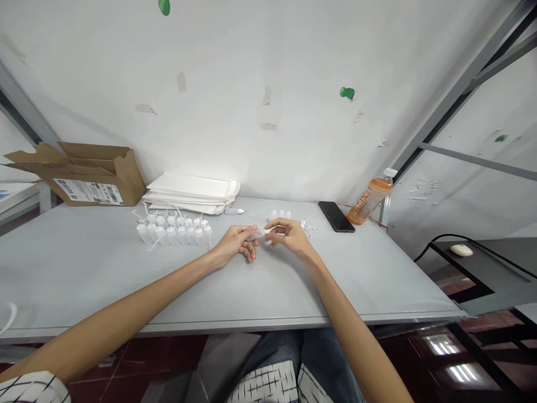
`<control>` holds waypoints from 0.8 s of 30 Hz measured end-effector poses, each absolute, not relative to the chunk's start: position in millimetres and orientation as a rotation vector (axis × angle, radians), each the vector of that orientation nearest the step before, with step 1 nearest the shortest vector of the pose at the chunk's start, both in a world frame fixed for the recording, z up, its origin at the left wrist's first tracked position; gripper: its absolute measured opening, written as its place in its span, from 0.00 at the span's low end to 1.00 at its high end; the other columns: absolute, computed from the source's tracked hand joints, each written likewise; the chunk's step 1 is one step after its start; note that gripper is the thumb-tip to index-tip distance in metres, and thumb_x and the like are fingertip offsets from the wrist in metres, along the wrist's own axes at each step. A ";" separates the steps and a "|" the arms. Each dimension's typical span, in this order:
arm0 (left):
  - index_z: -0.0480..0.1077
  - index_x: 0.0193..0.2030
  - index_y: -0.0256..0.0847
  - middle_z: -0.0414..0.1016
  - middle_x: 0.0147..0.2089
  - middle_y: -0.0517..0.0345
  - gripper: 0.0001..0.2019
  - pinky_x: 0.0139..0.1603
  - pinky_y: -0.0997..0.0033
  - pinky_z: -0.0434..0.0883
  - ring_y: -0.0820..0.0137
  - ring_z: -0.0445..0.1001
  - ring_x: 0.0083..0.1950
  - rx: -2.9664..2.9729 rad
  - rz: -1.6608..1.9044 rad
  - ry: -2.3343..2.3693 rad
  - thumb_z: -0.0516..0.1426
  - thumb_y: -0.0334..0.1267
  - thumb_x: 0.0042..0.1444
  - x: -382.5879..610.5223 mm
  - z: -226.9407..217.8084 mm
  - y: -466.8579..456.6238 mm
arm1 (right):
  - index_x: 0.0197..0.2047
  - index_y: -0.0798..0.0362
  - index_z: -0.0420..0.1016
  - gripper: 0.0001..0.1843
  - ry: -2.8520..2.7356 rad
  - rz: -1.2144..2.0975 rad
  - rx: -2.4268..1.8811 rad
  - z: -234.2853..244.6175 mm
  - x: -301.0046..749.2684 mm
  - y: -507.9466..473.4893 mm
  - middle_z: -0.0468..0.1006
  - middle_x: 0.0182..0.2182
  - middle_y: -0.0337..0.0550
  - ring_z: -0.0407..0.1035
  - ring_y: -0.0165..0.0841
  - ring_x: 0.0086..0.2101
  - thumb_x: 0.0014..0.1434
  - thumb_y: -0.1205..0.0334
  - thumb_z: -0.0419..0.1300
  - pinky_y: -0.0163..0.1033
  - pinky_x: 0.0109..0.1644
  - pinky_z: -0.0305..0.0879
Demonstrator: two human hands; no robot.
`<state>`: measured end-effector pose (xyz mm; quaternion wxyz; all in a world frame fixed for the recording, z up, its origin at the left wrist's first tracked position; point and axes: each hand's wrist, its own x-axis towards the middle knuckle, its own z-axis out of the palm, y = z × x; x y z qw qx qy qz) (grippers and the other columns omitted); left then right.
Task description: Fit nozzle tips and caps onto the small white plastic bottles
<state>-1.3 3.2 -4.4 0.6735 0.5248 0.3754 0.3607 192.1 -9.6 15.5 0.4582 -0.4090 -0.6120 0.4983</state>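
My left hand (237, 240) and my right hand (286, 235) meet above the middle of the grey table (126, 280). Both pinch one small white plastic bottle (257, 234) held between them, the left on its body, the right at its tip end. Just left of the hands stands a cluster of several small white bottles with thin white tubes (174, 229). A few small white caps (280, 214) sit just beyond my right hand, with loose white bits (309, 228) to its right.
A stack of white paper bags (191, 192) lies at the back, with an open cardboard box (90, 173) at back left. A black phone (336, 216) and an orange drink bottle (371, 197) lie at back right. A side desk with a mouse (461, 250) stands right.
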 end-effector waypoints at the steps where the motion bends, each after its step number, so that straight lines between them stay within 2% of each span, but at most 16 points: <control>1: 0.70 0.32 0.33 0.71 0.26 0.56 0.24 0.19 0.71 0.71 0.68 0.75 0.20 1.187 0.809 0.846 0.62 0.57 0.54 -1.3 -5.1 3.5 | 0.34 0.55 0.78 0.17 -1.510 1.223 -1.015 15.8 191.7 -9.7 0.75 0.26 0.40 0.73 0.34 0.31 0.43 0.54 0.73 0.40 0.31 0.74; 6: 0.70 0.32 0.33 0.71 0.26 0.56 0.24 0.19 0.71 0.71 0.69 0.75 0.20 1.194 0.807 0.842 0.62 0.58 0.53 -1.3 -7.4 4.7 | 0.34 0.54 0.76 0.20 -1.504 1.204 -1.032 12.7 191.1 -6.9 0.75 0.34 0.42 0.73 0.34 0.32 0.43 0.51 0.73 0.39 0.28 0.74; 11: 0.69 0.31 0.33 0.71 0.24 0.56 0.24 0.19 0.72 0.71 0.69 0.74 0.20 1.197 0.793 0.854 0.62 0.58 0.54 -1.3 -5.4 3.8 | 0.33 0.54 0.77 0.19 -1.510 1.144 -0.997 8.3 190.8 -3.6 0.74 0.32 0.41 0.71 0.33 0.32 0.43 0.51 0.73 0.39 0.30 0.76; 17: 0.67 0.33 0.34 0.71 0.27 0.57 0.21 0.17 0.73 0.69 0.71 0.73 0.19 1.081 0.842 0.875 0.62 0.53 0.56 -5.0 2.8 5.1 | 0.35 0.53 0.76 0.18 -1.440 1.030 -1.008 9.1 197.8 0.3 0.75 0.30 0.41 0.71 0.33 0.31 0.46 0.50 0.71 0.42 0.34 0.76; 19: 0.67 0.33 0.35 0.71 0.28 0.58 0.20 0.18 0.73 0.69 0.71 0.73 0.19 1.077 0.876 0.877 0.62 0.53 0.56 -6.2 4.2 6.2 | 0.36 0.52 0.76 0.17 -1.450 0.859 -1.061 7.8 205.0 2.0 0.76 0.33 0.43 0.71 0.33 0.32 0.50 0.49 0.69 0.41 0.32 0.74; 22: 0.67 0.34 0.34 0.72 0.30 0.57 0.20 0.18 0.72 0.69 0.72 0.73 0.20 1.095 0.894 0.877 0.64 0.52 0.54 -6.9 3.8 7.1 | 0.36 0.52 0.76 0.13 -1.548 0.370 -1.214 0.6 220.9 1.5 0.77 0.36 0.46 0.71 0.34 0.33 0.58 0.50 0.62 0.38 0.32 0.69; 24: 0.69 0.37 0.34 0.72 0.31 0.57 0.20 0.18 0.73 0.70 0.72 0.73 0.20 1.113 0.900 0.883 0.64 0.51 0.54 -7.0 2.5 7.3 | 0.36 0.53 0.76 0.12 -1.664 0.062 -1.307 -7.8 233.0 -1.1 0.76 0.34 0.46 0.70 0.32 0.31 0.62 0.53 0.57 0.37 0.34 0.66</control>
